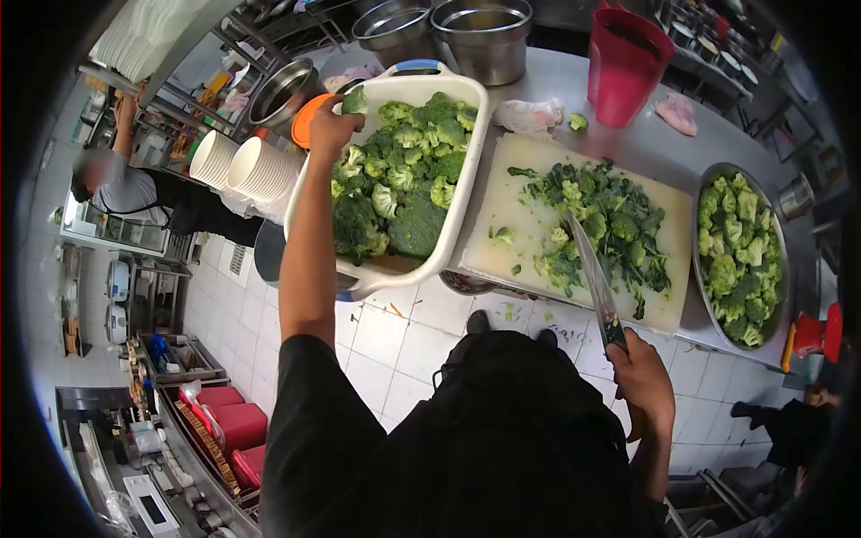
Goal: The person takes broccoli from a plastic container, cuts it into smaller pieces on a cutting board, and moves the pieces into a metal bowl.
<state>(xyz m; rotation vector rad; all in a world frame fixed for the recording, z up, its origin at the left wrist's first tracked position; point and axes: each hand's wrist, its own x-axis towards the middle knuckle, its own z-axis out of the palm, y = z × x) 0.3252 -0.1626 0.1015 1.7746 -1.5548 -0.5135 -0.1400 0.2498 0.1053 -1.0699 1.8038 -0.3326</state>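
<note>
My left hand is closed at the far left corner of a white tub, with a piece of broccoli at its fingertips. The white tub is heaped with broccoli heads and florets. In my right hand is the handle of a long kitchen knife, its blade pointing up and left over the cutting board. Broccoli leaves and trimmings are strewn across the board. To its right, an oval metal bowl holds cut broccoli florets.
Behind the board stand a red pitcher, a crumpled cloth and a metal pot. Stacked white cups and an orange lid are left of the tub. Another person stands at far left.
</note>
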